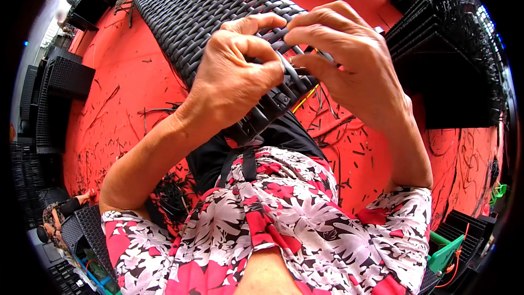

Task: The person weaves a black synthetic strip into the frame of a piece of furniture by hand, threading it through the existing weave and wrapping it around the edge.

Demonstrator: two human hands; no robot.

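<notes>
A long woven wicker panel (180,13) of dark grey strips slopes from my lap up toward the far left. Over its near right end, my left hand (232,65) is closed, thumb and forefinger pinched on a grey wicker strip (293,74). My right hand (352,46) is beside it on the right, fingers curled and thumb bent in around the strips at the panel's edge. The fingertips of both hands nearly meet. Exactly which strip the right fingers grip is partly hidden by the fingers themselves.
Red floor (117,125) is strewn with dark strip scraps. Black wicker pieces (68,76) stand at the left, and stacked black panels (442,60) at the right. A green object (445,251) sits at lower right. Another person (54,218) is at lower left.
</notes>
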